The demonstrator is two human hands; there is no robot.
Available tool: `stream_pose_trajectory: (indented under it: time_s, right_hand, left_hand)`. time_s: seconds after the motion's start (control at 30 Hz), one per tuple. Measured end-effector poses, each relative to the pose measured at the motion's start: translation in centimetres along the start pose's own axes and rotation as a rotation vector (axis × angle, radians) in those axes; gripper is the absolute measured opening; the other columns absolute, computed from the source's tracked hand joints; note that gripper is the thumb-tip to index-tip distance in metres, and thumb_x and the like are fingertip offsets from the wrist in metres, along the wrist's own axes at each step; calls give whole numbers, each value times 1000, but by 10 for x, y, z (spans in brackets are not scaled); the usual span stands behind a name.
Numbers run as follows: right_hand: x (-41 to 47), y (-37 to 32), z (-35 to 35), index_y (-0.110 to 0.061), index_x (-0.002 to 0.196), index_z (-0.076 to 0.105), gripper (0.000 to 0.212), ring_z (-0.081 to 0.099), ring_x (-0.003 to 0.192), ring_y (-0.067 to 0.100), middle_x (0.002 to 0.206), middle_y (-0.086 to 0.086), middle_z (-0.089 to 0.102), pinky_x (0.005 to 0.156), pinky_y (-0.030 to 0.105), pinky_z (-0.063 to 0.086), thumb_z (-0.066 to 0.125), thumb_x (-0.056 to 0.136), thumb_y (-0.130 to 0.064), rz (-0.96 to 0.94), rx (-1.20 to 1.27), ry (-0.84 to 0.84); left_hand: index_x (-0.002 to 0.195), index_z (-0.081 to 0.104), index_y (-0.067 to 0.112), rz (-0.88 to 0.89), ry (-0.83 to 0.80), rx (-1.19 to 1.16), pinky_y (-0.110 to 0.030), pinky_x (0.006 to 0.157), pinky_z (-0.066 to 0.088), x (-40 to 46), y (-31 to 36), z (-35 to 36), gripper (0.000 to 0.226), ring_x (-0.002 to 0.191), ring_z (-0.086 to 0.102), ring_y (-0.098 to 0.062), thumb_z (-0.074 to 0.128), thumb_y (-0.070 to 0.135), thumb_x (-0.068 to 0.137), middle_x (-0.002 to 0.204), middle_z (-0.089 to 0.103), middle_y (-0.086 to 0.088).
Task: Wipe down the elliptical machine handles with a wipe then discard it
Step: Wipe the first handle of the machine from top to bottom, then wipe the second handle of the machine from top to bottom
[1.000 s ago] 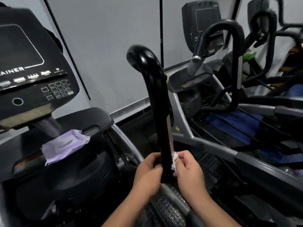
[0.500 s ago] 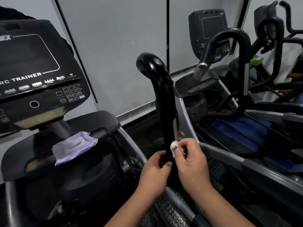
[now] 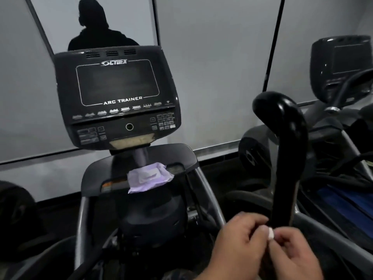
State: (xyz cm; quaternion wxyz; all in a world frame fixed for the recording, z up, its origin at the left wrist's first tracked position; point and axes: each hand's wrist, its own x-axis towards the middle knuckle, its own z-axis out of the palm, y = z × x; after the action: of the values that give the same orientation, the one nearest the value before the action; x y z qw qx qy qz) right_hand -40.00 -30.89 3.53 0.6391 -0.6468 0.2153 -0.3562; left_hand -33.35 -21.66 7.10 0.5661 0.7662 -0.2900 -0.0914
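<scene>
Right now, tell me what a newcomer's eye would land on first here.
First the glossy black handle, curving up at the right, with both hands at its lower end: the right hand pinches a small white wipe against it, beside the left hand. Next the dark Arc Trainer console at centre left, and the pale purple wipe packet on the shelf below it.

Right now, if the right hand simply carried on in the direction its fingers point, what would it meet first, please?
The right hand, pinching the white wipe, points left towards the left hand, so it would probably meet those fingers first, beside the black handle; depth is unclear.
</scene>
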Motion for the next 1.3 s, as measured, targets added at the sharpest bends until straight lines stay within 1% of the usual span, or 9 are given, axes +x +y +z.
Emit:
stream_pose_trajectory:
  time_s: [0.13,0.23,0.3,0.43,0.53,0.7,0.9,1.13,1.3]
  right_hand:
    - [29,-52,12,-20,78,63,35,60,61,6,67,0,70,59,12,50,57,92,11,-142,204,42]
    - [39,-91,31,-24,80,64,30,67,72,11,79,4,72,65,17,57,56,97,0,-148,374,-21]
    - [37,-109,53,-24,82,63,30,69,77,19,88,13,73,64,24,60,55,98,-1,-125,417,-83]
    - [9,-143,119,-27,87,63,15,65,86,40,98,31,65,80,50,55,73,78,-34,-178,446,-266]
    - [-18,-154,174,-30,93,65,20,70,83,28,91,9,72,73,36,60,69,92,-10,-218,473,-527]
    - [-86,-171,261,-30,99,64,31,67,79,16,91,4,72,71,29,58,69,86,-2,-358,468,-930]
    - [-155,-167,336,-32,97,62,31,65,79,11,88,-2,70,70,29,56,65,86,-3,-273,510,-1184]
    - [-173,-160,383,-28,86,56,16,56,69,28,76,2,62,65,52,55,70,89,-21,-387,339,-1203]
    - [-170,-158,403,-27,92,57,17,46,68,9,84,-9,51,61,32,44,67,92,-14,-789,168,-1072]
  left_hand:
    - [106,73,28,202,42,-116,-33,93,53,18,43,-17,23,101,66,-6,56,34,91,105,70,8]
    - [114,73,20,293,102,-109,-36,95,54,23,66,-37,24,106,65,-7,59,19,95,111,69,6]
    - [116,72,20,357,196,-59,-33,97,52,20,72,-59,26,108,63,-5,61,14,94,112,69,6]
    - [118,71,12,519,464,106,-40,91,51,-2,75,-126,28,102,63,-16,63,6,92,106,69,-1]
    - [116,71,6,568,686,214,-45,87,52,-34,68,-186,26,98,63,-24,62,3,91,103,68,-6]
    - [105,72,7,498,997,385,-34,84,51,-103,53,-276,27,94,63,-18,61,-8,85,96,66,-3]
    - [99,72,27,296,1184,496,-47,82,52,-172,35,-340,35,91,65,-20,57,-1,86,92,68,8]
    - [98,75,22,158,1328,439,-40,86,54,-193,17,-375,24,93,65,-15,59,4,93,92,68,8]
    - [98,71,28,120,1380,436,-20,86,49,-196,11,-384,30,96,64,-9,58,2,93,96,66,9]
